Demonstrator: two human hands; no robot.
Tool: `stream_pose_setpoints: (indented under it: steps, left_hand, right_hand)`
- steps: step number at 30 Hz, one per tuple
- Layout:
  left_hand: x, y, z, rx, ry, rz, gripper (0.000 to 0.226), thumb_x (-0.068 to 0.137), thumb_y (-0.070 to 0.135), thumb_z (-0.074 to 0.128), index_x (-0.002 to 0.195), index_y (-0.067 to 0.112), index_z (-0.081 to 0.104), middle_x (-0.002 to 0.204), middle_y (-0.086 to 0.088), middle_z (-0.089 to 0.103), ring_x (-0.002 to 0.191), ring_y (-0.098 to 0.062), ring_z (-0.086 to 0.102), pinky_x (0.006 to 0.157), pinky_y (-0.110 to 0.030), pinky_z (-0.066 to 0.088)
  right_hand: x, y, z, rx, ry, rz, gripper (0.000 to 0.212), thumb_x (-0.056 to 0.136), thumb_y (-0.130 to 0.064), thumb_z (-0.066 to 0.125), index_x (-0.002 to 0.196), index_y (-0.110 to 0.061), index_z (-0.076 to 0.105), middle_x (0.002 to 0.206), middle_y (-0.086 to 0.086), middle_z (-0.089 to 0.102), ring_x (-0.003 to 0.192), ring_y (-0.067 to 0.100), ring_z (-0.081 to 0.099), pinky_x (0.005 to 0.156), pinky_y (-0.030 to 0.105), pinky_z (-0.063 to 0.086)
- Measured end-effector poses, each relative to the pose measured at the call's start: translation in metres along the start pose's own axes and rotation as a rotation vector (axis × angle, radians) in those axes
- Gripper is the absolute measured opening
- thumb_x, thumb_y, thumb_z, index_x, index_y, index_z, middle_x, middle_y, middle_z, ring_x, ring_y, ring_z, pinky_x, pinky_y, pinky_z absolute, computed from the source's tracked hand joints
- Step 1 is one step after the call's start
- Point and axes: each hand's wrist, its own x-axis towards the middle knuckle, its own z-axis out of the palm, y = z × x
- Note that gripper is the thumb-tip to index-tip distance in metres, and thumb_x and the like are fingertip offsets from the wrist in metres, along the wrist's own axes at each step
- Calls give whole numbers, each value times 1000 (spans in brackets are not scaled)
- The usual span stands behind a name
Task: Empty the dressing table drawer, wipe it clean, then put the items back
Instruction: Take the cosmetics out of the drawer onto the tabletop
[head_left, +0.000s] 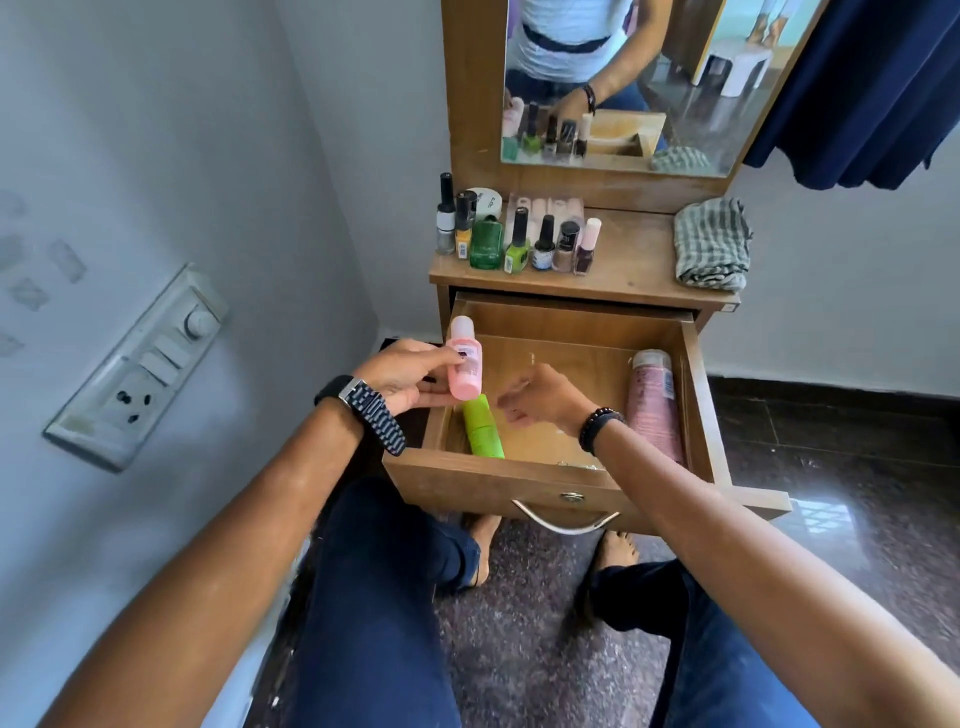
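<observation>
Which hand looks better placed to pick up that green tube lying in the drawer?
Probably the right hand. It is empty, fingers loosely curled, and hovers just above the green tube in the drawer. The left hand is already holding the pink bottle.

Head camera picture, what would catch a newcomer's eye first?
The left hand holding a pink bottle over the open drawer, right hand empty beside it. A green bottle lies inside; nail polish bottles crowd the tabletop by a checked cloth.
</observation>
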Motion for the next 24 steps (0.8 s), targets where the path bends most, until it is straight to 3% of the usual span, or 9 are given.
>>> stream_pose_setpoints:
  steps: [3, 8, 10, 13, 15, 18, 21, 24]
  left_hand:
    - [-6, -2, -11, 33, 19, 2, 10, 88, 10, 57, 96, 3, 56, 82, -14, 62, 73, -22, 64, 56, -29, 59]
    - [-8, -6, -20, 66, 29, -6, 14, 89, 13, 57, 99, 5, 56, 89, -15, 65, 78, -23, 66, 68, -34, 58]
    - [-9, -8, -19, 72, 27, -5, 18, 89, 13, 57, 104, 4, 55, 92, -15, 65, 81, -25, 66, 74, -38, 57]
    - [-11, -10, -17, 74, 9, 1, 17, 89, 12, 56, 104, 4, 55, 93, -15, 65, 82, -25, 66, 75, -39, 56]
    - [-14, -9, -15, 71, -6, 12, 11, 89, 11, 55, 100, 6, 56, 93, -13, 65, 81, -25, 66, 75, -39, 56]
    - [-16, -6, -7, 64, -28, 41, 8, 90, 10, 54, 97, 8, 55, 95, -13, 65, 83, -25, 66, 76, -39, 56]
    - [-18, -3, 6, 72, -50, 81, 16, 90, 11, 54, 105, 6, 54, 94, -12, 65, 84, -23, 65, 79, -41, 55]
    - [-20, 5, 23, 68, -74, 117, 14, 90, 13, 56, 104, 9, 55, 100, -12, 64, 85, -22, 65, 79, -41, 55]
  right_hand:
    - [6, -1, 19, -382, -48, 87, 45, 79, -39, 72, 104, -6, 54, 97, 12, 69, 79, 23, 68, 76, 35, 58]
    - [5, -12, 38, -432, -126, 41, 65, 76, -38, 76, 119, -6, 40, 109, 13, 61, 65, 23, 65, 57, 31, 56]
    - [7, -13, 40, -389, -122, 58, 60, 77, -32, 76, 119, -6, 42, 106, 13, 62, 63, 23, 66, 57, 31, 57]
    - [8, -7, 28, -163, -146, 128, 53, 77, -21, 75, 118, -4, 46, 102, 14, 66, 79, 27, 68, 74, 38, 60]
    - [7, -2, 14, -32, -156, 123, 47, 77, -18, 75, 116, -5, 51, 103, 13, 67, 75, 20, 65, 70, 32, 59]
    - [-5, 2, -14, 126, -129, 29, 18, 81, -12, 71, 93, -8, 58, 95, 12, 66, 71, 16, 61, 72, 29, 56]
    - [-28, 0, -45, 238, -90, -50, 24, 83, -6, 68, 104, 0, 59, 103, 19, 67, 84, 24, 65, 82, 34, 55]
    - [-49, -4, -77, 296, -58, -135, 28, 84, -2, 65, 110, 6, 58, 100, 13, 69, 81, 20, 68, 75, 25, 58]
